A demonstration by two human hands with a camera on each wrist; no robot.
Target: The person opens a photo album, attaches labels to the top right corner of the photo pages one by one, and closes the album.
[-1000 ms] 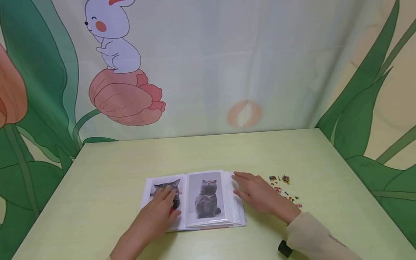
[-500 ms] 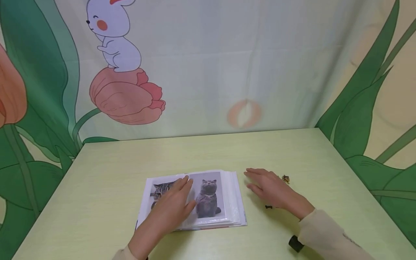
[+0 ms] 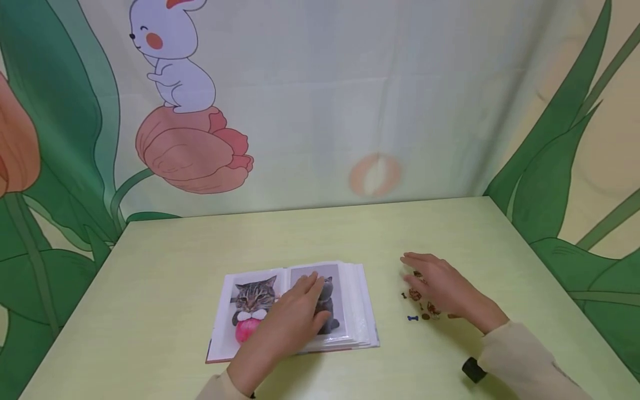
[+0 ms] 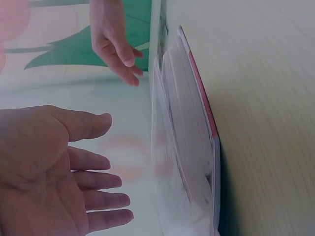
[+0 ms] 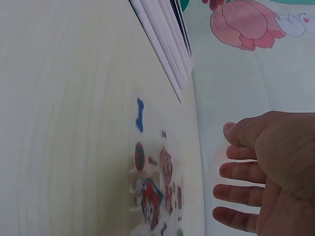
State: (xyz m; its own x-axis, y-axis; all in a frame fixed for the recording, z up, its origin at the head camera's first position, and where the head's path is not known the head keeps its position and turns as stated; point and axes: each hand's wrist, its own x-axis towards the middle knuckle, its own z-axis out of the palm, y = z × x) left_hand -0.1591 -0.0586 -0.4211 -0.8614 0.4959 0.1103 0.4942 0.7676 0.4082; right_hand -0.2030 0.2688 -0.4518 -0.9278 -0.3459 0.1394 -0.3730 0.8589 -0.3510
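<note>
Photo album (image 3: 351, 319) lies open below the left hand (image 3: 289, 315): striped-cat photo (image 3: 254, 300) to that hand's left, grey-cat photo (image 3: 328, 300) partly behind its fingers. Left hand's fingers straight, holding nothing. Right hand (image 3: 447, 284) is over the cartoon stickers (image 3: 415, 295), fingers loosely spread, gripping nothing. Risk: stickers look thin and small, so a dragging sleeve or fingertip could scatter them; unpressed pages could lift. Left wrist view shows air between palm and album; head view doesn't. Right wrist view shows stickers that hand masks from above.
</note>
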